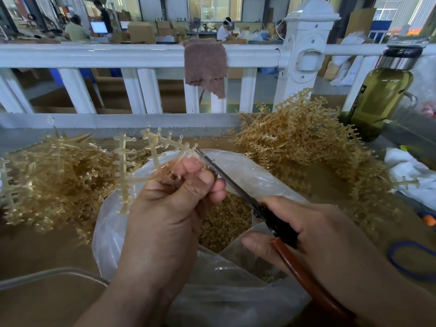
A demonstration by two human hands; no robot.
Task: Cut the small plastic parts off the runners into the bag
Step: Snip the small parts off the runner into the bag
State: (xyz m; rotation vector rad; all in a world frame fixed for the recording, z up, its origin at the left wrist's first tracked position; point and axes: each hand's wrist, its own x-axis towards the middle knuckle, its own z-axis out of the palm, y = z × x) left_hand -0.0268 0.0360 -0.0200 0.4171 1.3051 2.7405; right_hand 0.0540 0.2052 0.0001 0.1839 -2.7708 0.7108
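The left hand [174, 197] is pinching a tan runner [165, 142] between curled fingers and thumb, holding it above the open clear bag [238, 161] in the near middle. The right hand [306, 232] is gripping the scissors [225, 177] by their handles, the blade tips touching the runner's right end. Cut parts [226, 223] are lying inside the bag. Runner heaps are sitting to its left [54, 175] and far right [306, 142].

A single head-worn wide-angle view looks forward and down — close over the bag [247, 172], railing [94, 55] beyond.
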